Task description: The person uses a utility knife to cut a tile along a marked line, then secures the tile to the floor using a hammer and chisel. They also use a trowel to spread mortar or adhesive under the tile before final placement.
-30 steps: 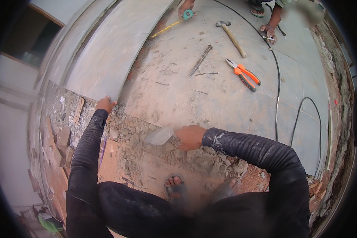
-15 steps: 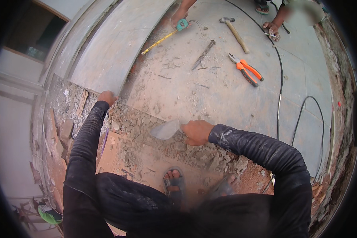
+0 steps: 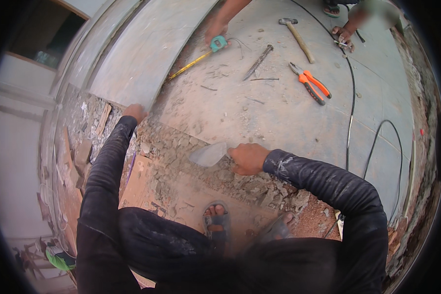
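Note:
My right hand (image 3: 249, 159) is closed round the handle of a pointed trowel (image 3: 208, 155). Its flat grey blade points left, just over broken mortar and rubble (image 3: 166, 149) at the floor's edge. At the near corner of a large grey tile (image 3: 132, 63), my left hand (image 3: 135, 113) grips the rim, fingers partly hidden. Beyond it, a co-worker's hand (image 3: 215, 32) holds a teal tape measure (image 3: 218, 43), its yellow blade (image 3: 191, 66) drawn out to the tile's long edge.
On the dusty floor lie a hammer (image 3: 299, 41), orange-handled pliers (image 3: 311, 84), a chisel-like metal bar (image 3: 258, 62) and bits of wire. A black cable (image 3: 352, 98) runs along the right. Another co-worker's hand (image 3: 344, 39) holds something small. Cardboard (image 3: 136, 183) lies near my feet.
The co-worker's tape measure has come nearer to me and a little left along the tile edge. My view has shifted slightly; both my hands keep their grips.

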A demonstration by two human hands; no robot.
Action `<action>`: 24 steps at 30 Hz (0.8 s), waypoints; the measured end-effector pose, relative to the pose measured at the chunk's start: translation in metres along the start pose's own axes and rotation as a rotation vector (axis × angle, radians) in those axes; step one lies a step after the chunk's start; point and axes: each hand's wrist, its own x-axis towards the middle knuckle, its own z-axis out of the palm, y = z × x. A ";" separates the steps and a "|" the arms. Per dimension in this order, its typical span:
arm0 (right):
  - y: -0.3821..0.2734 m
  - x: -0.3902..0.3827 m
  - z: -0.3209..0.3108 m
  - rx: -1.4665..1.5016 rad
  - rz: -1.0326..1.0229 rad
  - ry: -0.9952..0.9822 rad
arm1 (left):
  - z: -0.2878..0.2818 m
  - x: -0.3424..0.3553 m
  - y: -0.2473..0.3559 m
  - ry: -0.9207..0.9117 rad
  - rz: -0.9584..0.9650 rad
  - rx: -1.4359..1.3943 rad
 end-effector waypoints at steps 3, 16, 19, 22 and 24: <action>-0.002 0.001 0.000 -0.003 0.000 -0.001 | 0.000 -0.001 -0.002 0.008 0.001 -0.003; -0.002 0.003 0.002 -0.013 0.000 0.001 | -0.003 -0.003 -0.002 -0.008 -0.039 -0.037; -0.001 0.002 0.002 -0.015 -0.017 0.011 | -0.005 -0.003 0.002 -0.030 -0.053 -0.046; 0.001 0.003 0.005 -0.018 -0.006 0.009 | -0.007 -0.004 0.004 -0.056 -0.083 -0.073; 0.001 0.002 0.004 -0.010 -0.001 0.005 | -0.006 -0.004 0.005 -0.044 -0.086 -0.076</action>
